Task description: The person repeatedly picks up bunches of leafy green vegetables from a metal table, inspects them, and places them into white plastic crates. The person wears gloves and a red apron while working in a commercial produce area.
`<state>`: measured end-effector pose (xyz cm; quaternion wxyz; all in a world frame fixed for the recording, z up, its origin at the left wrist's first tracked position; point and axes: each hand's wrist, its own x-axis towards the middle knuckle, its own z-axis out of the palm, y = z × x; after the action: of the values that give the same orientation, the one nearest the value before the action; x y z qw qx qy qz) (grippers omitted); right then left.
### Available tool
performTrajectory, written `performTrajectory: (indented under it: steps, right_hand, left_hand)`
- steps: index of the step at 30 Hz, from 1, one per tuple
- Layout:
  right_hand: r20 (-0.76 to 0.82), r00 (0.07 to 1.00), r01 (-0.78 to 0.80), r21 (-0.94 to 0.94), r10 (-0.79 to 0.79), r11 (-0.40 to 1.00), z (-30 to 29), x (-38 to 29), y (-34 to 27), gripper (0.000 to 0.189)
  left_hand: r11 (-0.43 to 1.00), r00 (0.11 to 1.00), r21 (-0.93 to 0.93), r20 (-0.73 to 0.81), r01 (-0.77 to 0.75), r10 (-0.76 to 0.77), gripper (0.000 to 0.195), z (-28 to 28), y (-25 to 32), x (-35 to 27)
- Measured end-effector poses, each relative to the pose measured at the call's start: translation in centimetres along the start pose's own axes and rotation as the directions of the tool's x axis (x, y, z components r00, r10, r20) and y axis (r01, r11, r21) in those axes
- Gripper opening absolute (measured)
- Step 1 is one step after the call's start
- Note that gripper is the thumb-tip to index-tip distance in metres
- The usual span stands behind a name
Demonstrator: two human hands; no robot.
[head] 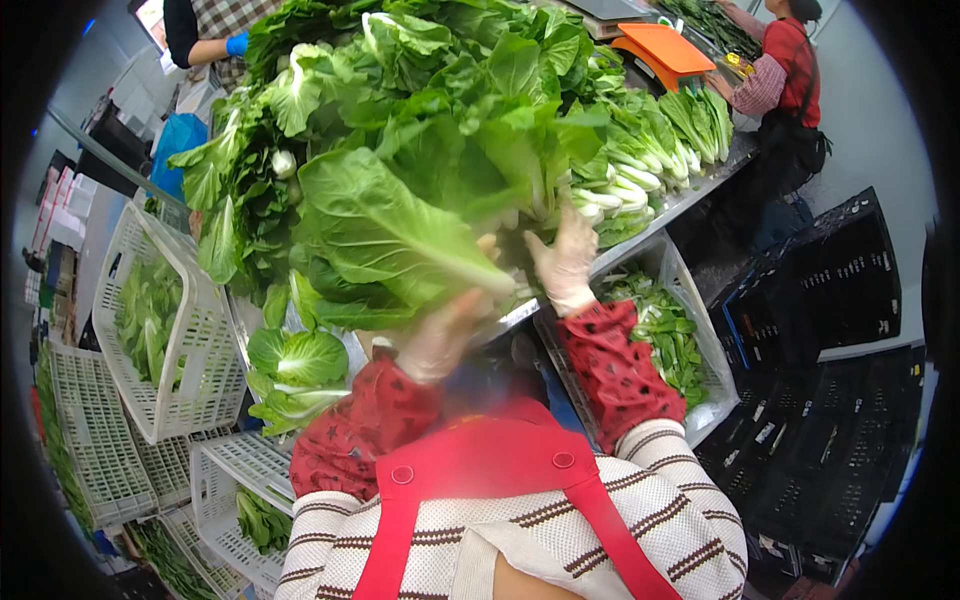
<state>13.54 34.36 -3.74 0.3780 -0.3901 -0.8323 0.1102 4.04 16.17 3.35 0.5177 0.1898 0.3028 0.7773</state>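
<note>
My left hand (444, 337), in a thin translucent glove and blurred, is closed round the pale stalk end of a large leafy green vegetable (390, 232), its broad leaf fanning out to the left. My right hand (564, 259), gloved as well, has its thumb and fingers apart close to the white stems at the table edge. Whether its fingertips touch those stems is hard to see. Beyond both hands rises a big heap of leafy greens (450, 82). To the right, trimmed heads with white stems (626, 184) lie in a row, stems towards me.
A lined crate of leaf trimmings (667, 337) stands below the metal table edge (675, 206) at right. White plastic crates (202, 360) are at left, black crates (817, 427) at right. An orange scale (664, 52) sits at the back. Two people (791, 67) work across the table.
</note>
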Motion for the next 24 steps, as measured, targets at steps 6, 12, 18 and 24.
performTrajectory:
  steps: [6,12,18,24]
  right_hand:
    - [0.174,0.975,0.149,-0.048,-0.138,0.988,-0.3,4.4,0.4,0.083]
    - [0.18,0.976,0.035,0.428,-0.124,0.903,-5.6,5.3,0.8,0.055]
    - [0.111,0.986,-0.164,0.706,0.121,0.689,-10.5,8.2,0.7,0.036]
    - [0.395,0.864,-0.429,0.902,0.311,0.047,-11.1,10.7,2.3,0.043]
  left_hand:
    - [0.999,0.999,0.025,0.043,-0.023,0.022,0.064,0.3,3.1,6.2]
    - [0.919,0.992,-0.38,0.106,0.104,-0.068,0.057,-3.1,4.0,9.8]
    - [0.961,0.994,-0.278,0.102,0.004,0.026,0.056,-4.4,3.6,8.8]
    - [0.982,0.996,-0.185,0.073,-0.037,0.051,0.059,-1.7,3.4,8.0]
